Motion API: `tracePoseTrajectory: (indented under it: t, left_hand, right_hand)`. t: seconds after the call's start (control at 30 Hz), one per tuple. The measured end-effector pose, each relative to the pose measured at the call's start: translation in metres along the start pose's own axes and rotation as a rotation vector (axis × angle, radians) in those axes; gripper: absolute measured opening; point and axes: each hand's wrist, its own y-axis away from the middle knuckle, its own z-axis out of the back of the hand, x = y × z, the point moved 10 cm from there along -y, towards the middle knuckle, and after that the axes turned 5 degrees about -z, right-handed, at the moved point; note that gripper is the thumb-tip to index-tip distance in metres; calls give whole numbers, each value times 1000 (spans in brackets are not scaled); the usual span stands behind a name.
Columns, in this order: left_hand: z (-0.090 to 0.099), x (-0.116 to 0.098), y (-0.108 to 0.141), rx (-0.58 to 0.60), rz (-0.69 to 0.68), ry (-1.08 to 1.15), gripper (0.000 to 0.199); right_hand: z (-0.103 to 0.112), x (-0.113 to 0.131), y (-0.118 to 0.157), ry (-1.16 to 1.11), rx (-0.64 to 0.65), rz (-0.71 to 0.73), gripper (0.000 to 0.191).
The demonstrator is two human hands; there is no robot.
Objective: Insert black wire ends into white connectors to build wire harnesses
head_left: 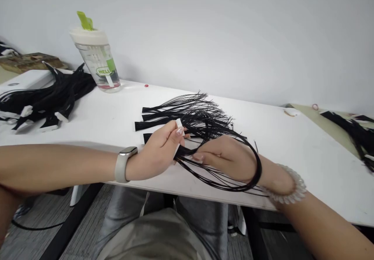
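Observation:
My left hand (159,149) is closed around a white connector (179,125), thumb on top, at the middle of the table. Black wires (216,184) run out of the connector and curve in a wide loop to the right. My right hand (226,156) is beside it, fingers bent and pressed together on the wires near the connector; the fingertips are partly hidden. Behind both hands lie several flat bundles of black wires (175,114), with dark sleeved ends to the left and loose thin ends fanned to the right.
A clear bottle (97,63) with a green spout stands at the back left. Next to it is a heap of black wire harnesses (58,92) with white connectors. More black wires (350,133) lie at the far right. A small red ring (146,85) rests near the wall.

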Motion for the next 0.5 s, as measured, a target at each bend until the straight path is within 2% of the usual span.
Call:
tracePoseTrajectory:
  t: [0.1,0.33,0.5]
  left_hand:
    - [-1,-2,1,13,-21,-39,31]
    - [-1,-6,0,33,-43,-70,30]
    - [-3,-8,0,50,-50,-76,30]
  right_hand:
    - [-21,5,-6,-66,97,-42,39]
    - [-22,2,-7,-140,82,-120,32]
    - [-24,3,-6,-127,107,-114,30]
